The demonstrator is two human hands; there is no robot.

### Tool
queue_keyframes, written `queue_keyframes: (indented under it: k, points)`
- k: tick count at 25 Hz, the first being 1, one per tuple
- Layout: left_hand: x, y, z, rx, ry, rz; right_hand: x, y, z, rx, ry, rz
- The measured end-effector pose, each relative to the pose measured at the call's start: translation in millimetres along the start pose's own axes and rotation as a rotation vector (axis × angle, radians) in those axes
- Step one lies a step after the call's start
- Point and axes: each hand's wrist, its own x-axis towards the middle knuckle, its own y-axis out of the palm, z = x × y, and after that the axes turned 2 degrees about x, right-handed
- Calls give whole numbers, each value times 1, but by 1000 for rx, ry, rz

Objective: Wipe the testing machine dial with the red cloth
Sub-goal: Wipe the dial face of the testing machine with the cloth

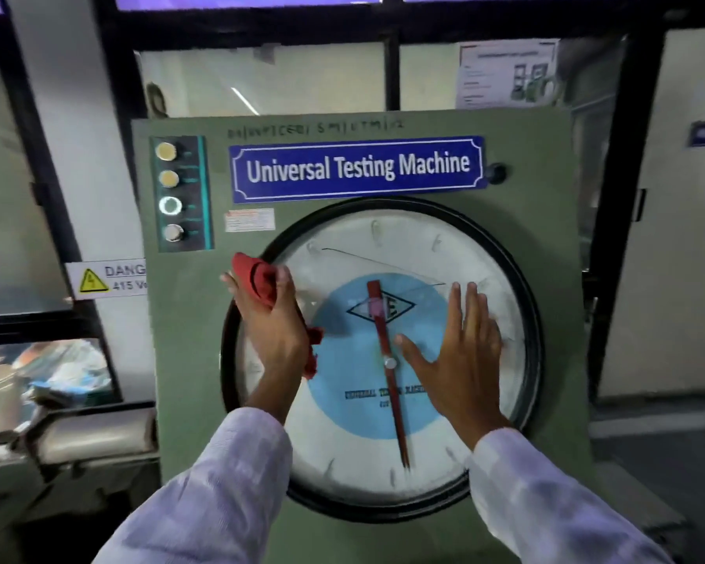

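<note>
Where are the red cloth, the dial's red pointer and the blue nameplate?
red cloth (261, 280), head view, bunched part above the left hand.
red pointer (383, 331), head view, upper shaft.
blue nameplate (357, 168), head view, middle of the lettering.

My left hand is bunched around a soft red woven cloth, matt and creased, with a frayed-looking tail hanging below my palm. My right hand lies flat on the big round dial's clear glazed cover, smooth and glossy, smeared hazy white near the rim. The ring around it is black, rubbery-looking and dull. Behind it, the pale green painted metal panel has a flat satin finish. The blue nameplate with white lettering looks like shiny plastic. The row of round push-buttons gleams slightly. My sleeves are thin white cloth, faintly sheened.
</note>
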Motion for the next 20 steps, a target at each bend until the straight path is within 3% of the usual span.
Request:
queue_keyframes:
  k: [3,6,9,16,20]
  points:
    - [8,32,34,572,278,-98,1,27,-34,18,131,-10]
    - [18,40,60,868,513,-157,10,50,-64,30,181,-32]
    - [30,35,74,1137,908,-63,9,71,-90,19,143,-57]
    - [40,98,42,1183,978,-31,2,105,-99,22,190,-217]
    - [-13,191,45,1158,1261,274,-7,111,-101,33,222,-283]
